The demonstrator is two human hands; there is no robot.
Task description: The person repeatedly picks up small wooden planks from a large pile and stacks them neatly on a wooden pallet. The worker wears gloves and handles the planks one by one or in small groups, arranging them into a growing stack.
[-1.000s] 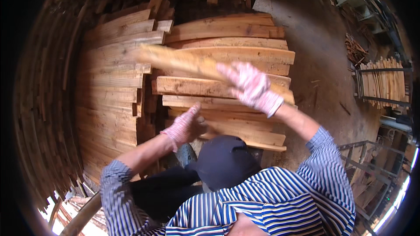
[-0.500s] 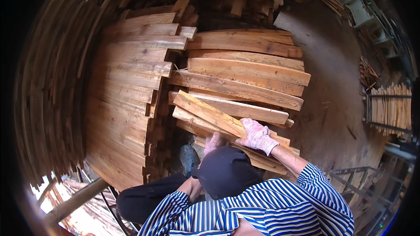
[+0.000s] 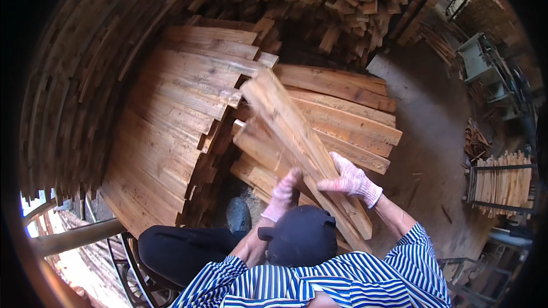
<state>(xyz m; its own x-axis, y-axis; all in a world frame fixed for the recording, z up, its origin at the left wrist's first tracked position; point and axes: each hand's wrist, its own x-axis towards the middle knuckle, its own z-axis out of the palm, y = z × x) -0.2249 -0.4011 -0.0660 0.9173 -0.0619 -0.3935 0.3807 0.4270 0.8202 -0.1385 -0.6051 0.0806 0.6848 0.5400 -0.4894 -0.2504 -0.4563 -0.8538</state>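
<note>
Two long wooden boards (image 3: 305, 140), one overlapping the other, are lifted at a slant above a lower pile. My right hand (image 3: 351, 181), in a pale pinkish work glove, is closed round their right edge, with the thumb lying across the wood. On the other side, my left hand (image 3: 282, 195), gloved alike, is closed at the boards' left edge; its fingers are partly hidden. Under the lifted boards lies the pile of loose planks (image 3: 348, 108), its planks fanned side by side. Just beyond my left hand, some planks of this pile look smeared by motion.
A neat high stack of planks (image 3: 165, 125) stands on the left, with stepped ends. Tall timber (image 3: 74, 91) rises behind it. Piled wood ends (image 3: 342, 0) fill the back. At right are a concrete floor (image 3: 422, 108) and a framed bundle of sticks (image 3: 502, 182). A dark cap (image 3: 302, 236) covers part of the view.
The boards have risen off the pile and turned steeper, their far end swinging toward the back. My right hand has moved slightly right. The view has shifted, showing more of the back pile.
</note>
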